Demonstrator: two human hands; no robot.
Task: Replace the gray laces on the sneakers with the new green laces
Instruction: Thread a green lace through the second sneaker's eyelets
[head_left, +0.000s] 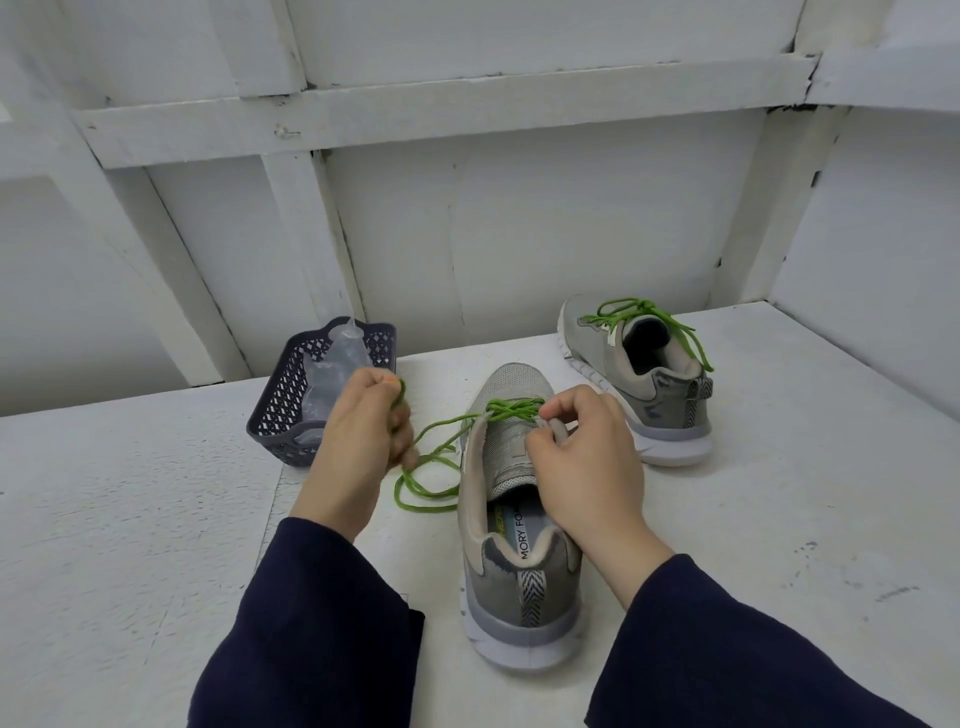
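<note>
While the right hand (574, 457) pinches the near sneaker's (519, 519) eyelet edge to steady it, the left hand (363, 431) grips the green lace (431, 467), drawing slack through.

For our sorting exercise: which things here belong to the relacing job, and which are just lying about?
Job: near sneaker, its loose green lace, far sneaker already laced green.
Lying about: dark mesh basket, clear plastic packaging inside it.

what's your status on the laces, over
Left hand grips green lace end, right hand pinches near sneaker at its eyelets. Lower eyelets laced only; far sneaker laced green. Basket off left, nothing in the way.
</note>
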